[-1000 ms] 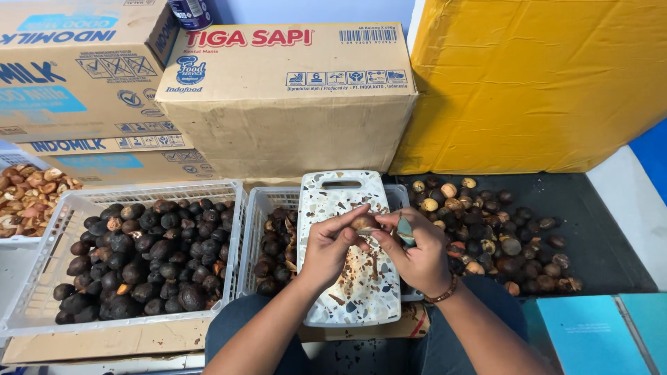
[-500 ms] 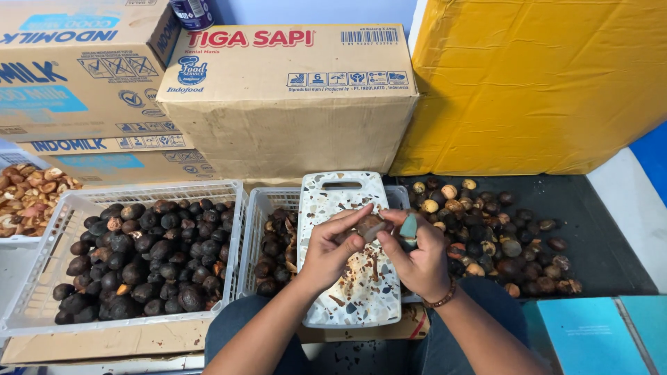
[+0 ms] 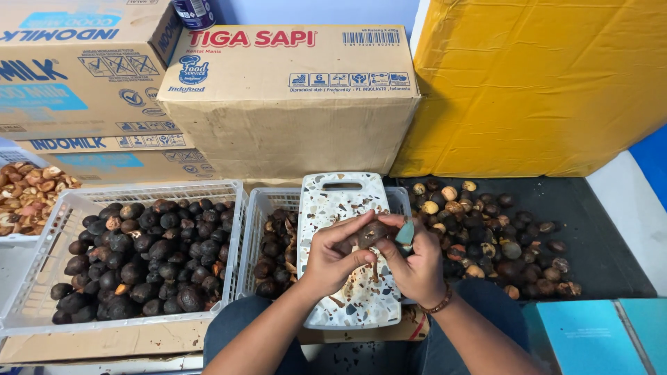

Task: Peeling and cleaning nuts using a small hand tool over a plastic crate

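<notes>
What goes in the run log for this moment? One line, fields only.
left hand: grips dark nut | right hand: teal-handled tool at nut | under: speckled cutting board over white crate

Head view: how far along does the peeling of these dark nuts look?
Done: a heap of pale peeled pieces lies at far left. In hand: the left hand and right hand hold one dark nut over the speckled cutting board, with a teal-handled tool in the right. Left: a full white crate and a floor pile remain dark.

Storeroom: stacked cardboard cartons (image 3: 278,97), crates of nuts (image 3: 132,257).
</notes>
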